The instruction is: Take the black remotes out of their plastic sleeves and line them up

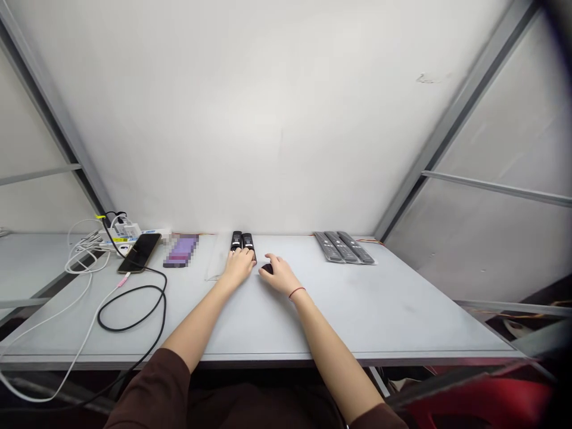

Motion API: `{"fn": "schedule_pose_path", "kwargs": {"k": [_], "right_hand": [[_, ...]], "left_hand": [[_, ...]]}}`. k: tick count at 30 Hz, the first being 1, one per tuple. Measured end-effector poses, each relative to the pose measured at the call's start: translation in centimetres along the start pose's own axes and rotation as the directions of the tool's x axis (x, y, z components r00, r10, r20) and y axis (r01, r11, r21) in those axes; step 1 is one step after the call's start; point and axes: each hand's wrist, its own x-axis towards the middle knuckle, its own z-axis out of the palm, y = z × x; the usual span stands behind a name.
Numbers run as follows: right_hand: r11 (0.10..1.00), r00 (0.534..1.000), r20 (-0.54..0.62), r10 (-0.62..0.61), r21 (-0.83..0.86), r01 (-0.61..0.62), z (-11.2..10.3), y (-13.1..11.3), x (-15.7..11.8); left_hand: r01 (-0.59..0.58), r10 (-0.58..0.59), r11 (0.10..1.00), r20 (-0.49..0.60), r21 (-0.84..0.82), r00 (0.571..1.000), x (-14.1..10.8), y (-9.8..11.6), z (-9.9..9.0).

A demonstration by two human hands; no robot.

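Two black remote controls lie side by side near the back of the table, the left one [236, 238] and the right one [247, 240], with pale print on their upper parts. My left hand [240, 265] is over their near ends, its fingers bent around the right one; the hand hides their lower halves. Just to the right, my right hand [281, 276] is curled low over the table around a small dark piece [267, 269], whose kind I cannot make out. A clear plastic sheet or bag [213, 271] lies left of the remotes.
Three remotes in clear sleeves [342, 247] lie at the back right. On the left are a phone [140, 253], a pixelated purple item [181, 250], a power strip [118, 244], a looping black cable [164, 304] and a white cable [89, 328]. A white wall [277, 119] stands behind.
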Motion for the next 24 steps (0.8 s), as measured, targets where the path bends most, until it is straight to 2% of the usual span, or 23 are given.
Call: {"fn": "schedule_pose_path", "kwargs": {"k": [4,9,13,16,19,22,24], "right_hand": [[0.998,0.998,0.025,-0.064,0.007,0.064,0.1,-0.8,-0.4],[0.991,0.987,0.093,-0.133,-0.009,0.135,-0.1,-1.3,-0.6],[0.984,0.976,0.126,-0.178,0.033,0.175,-0.2,-1.2,-0.7],[0.974,0.964,0.143,-0.226,0.050,0.221,-0.1,-1.1,-0.7],[0.961,0.952,0.129,-0.277,0.068,0.270,0.1,-1.3,-0.7],[0.951,0.949,0.073,-0.306,0.076,0.300,0.4,-1.6,-0.6],[0.944,0.945,0.036,-0.326,0.070,0.323,0.7,-1.7,-0.6]], "left_hand": [[0.044,-0.044,0.998,-0.022,0.035,0.999,0.1,-0.4,0.2],[0.069,-0.072,0.980,0.009,0.187,0.997,0.2,-0.4,0.2],[0.070,-0.073,0.979,0.007,0.192,0.997,0.1,-0.2,-0.2],[0.091,-0.090,0.983,-0.011,0.161,0.996,-0.1,-0.5,-1.3],[0.154,-0.154,0.982,-0.005,0.114,0.988,-0.5,-1.3,-2.9],[0.220,-0.225,0.971,0.043,0.099,0.974,-1.0,-2.4,-4.3],[0.251,-0.263,0.962,0.112,0.110,0.958,-1.2,-3.0,-4.7]]}}
